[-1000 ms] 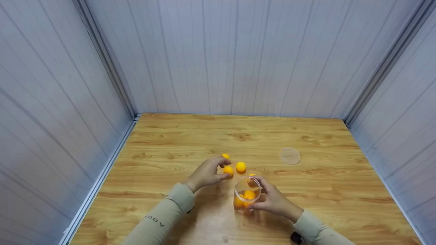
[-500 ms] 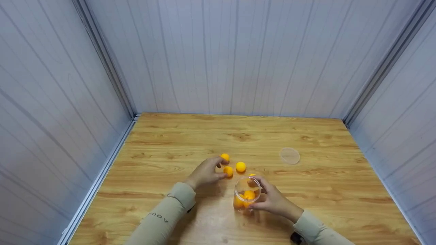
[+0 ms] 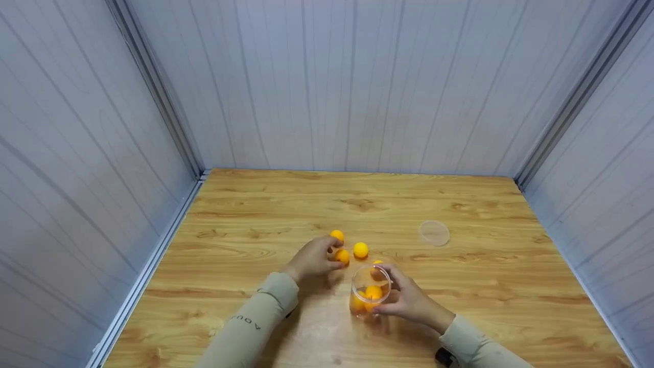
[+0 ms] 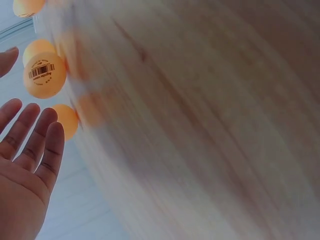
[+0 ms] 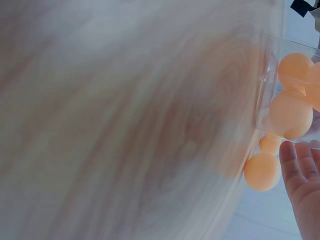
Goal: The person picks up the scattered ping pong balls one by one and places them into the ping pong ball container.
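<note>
A clear plastic cup stands upright on the wooden desk, lidless, with orange balls showing through its wall (at least two can be counted inside). The right hand wraps its fingers round the cup's right side. Just left of the cup and a little beyond it, the left hand pinches one orange ball between thumb and fingers. Two more loose balls lie close beyond the cup: one by the left fingertips, one just right of the held ball. One clear lid lies flat, well right of the cup and beyond it.
</note>
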{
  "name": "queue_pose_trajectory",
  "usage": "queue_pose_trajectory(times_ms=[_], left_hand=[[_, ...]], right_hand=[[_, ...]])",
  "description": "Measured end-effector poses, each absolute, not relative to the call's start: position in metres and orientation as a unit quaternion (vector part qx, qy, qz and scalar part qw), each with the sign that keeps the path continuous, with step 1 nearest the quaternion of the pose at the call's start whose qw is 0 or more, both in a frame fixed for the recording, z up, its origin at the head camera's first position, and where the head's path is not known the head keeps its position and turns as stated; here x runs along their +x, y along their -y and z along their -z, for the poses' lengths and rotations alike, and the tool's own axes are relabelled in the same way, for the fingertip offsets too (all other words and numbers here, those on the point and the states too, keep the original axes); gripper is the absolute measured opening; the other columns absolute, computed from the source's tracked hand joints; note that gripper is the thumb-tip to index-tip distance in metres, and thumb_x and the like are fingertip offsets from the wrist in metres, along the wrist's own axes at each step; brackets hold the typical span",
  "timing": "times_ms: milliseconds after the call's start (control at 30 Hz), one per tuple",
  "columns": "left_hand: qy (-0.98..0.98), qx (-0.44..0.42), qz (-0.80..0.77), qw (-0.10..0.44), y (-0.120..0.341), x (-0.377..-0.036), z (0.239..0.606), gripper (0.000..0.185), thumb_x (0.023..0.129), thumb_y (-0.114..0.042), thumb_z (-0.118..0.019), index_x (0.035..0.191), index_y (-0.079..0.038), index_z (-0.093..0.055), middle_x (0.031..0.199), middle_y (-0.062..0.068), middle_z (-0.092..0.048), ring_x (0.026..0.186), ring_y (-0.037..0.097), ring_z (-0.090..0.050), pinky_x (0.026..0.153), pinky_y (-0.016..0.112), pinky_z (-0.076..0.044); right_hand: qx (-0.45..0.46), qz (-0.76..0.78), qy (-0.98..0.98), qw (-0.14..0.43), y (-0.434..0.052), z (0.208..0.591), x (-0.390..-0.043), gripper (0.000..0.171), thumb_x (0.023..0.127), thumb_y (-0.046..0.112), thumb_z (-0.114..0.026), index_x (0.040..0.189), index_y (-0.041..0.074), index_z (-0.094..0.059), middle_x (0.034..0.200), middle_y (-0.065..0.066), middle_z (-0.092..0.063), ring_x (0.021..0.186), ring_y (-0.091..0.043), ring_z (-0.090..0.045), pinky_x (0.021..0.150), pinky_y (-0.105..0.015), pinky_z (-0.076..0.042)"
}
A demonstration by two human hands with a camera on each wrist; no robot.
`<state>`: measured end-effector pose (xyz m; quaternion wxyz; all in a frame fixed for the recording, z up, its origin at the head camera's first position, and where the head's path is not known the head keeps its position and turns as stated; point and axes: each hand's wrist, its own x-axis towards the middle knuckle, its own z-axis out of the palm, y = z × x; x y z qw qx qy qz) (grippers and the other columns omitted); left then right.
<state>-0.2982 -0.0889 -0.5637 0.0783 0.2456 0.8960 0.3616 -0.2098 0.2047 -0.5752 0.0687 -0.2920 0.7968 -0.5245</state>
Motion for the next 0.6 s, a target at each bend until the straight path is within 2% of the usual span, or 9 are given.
queue_pose_trajectory(times_ms=[233, 600], left_hand=[[-0.902, 0.238, -0.35, 0.084, 0.085, -0.3007, 0.5662, 0.049, 0.097, -0.022, -0.084, 0.139, -0.002, -0.068, 0.137, 0.014, -0.071, 0.122, 0.036, -0.068, 0.108, 0.053, -0.056], [-0.904, 0.254, -0.336, 0.071, 0.0808, -0.303, 0.5699, 0.039, 0.095, -0.019, -0.084, 0.129, -0.002, -0.072, 0.119, 0.012, -0.075, 0.104, 0.028, -0.069, 0.096, 0.045, -0.058]], right_hand=[[-0.292, 0.527, -0.794, 0.074, -0.2036, 0.5726, -0.2094, 0.089, 0.082, 0.022, -0.097, 0.151, -0.003, -0.047, 0.146, -0.029, -0.062, 0.135, -0.048, -0.06, 0.108, -0.046, -0.056], [-0.296, 0.527, -0.793, 0.072, -0.2039, 0.5741, -0.2093, 0.089, 0.083, 0.022, -0.097, 0.151, -0.003, -0.046, 0.146, -0.03, -0.061, 0.135, -0.047, -0.06, 0.108, -0.044, -0.056]])
